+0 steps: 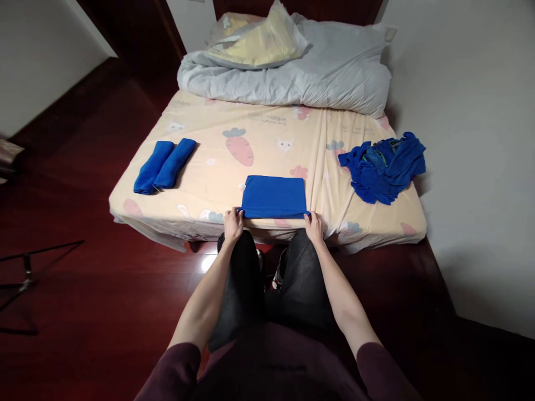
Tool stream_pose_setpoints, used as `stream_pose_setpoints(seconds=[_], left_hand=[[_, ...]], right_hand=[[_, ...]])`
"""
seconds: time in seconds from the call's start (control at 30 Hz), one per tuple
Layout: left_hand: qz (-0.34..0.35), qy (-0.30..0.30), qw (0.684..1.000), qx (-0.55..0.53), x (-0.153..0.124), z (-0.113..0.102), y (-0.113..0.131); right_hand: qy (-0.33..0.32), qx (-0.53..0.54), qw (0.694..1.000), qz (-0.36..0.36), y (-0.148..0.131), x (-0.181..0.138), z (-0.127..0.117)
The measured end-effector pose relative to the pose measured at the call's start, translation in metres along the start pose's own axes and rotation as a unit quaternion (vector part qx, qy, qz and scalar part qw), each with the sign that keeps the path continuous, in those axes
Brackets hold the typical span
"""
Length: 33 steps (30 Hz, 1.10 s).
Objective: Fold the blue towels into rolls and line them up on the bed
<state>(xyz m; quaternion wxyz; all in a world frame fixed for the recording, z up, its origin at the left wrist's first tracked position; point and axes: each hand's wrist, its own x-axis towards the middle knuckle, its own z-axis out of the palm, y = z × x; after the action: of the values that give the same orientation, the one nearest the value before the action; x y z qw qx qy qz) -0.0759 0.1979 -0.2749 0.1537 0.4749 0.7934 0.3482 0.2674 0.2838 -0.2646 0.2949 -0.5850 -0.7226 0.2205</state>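
Observation:
A blue towel [274,195] lies flat on the bed in front of me, its near edge turned over in a narrow fold. My left hand [233,224] pinches the near left corner, and my right hand [314,227] grips the near right corner. A small white tag [242,187] sticks out at the towel's left side. Over to the left, two rolled blue towels, one outer [154,168] and one inner [175,164], rest side by side. A crumpled heap of blue cloths [382,168] sits to the right, with a few green edges showing.
The bed [209,122] has a cream sheet with carrot and rabbit prints. A grey quilt [334,67] and a yellow pillow [267,44] are bunched at its far end. Black tripod legs [27,273] stand on the dark red floor at left; a wall [468,139] runs along the right.

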Motion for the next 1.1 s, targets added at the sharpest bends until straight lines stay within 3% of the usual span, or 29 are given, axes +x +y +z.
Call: stream_pose_setpoints(seconds=[0.4,1.1], left_hand=[[0.038,-0.023,0.999,-0.011,0.001,0.001,-0.008],[-0.039,-0.007,0.999,0.035,0.000,-0.001,0.009]], right_hand=[[-0.025,-0.041,0.997,0.059,-0.005,0.001,-0.003],[-0.028,-0.102,0.991,0.079,-0.007,0.004,0.006]])
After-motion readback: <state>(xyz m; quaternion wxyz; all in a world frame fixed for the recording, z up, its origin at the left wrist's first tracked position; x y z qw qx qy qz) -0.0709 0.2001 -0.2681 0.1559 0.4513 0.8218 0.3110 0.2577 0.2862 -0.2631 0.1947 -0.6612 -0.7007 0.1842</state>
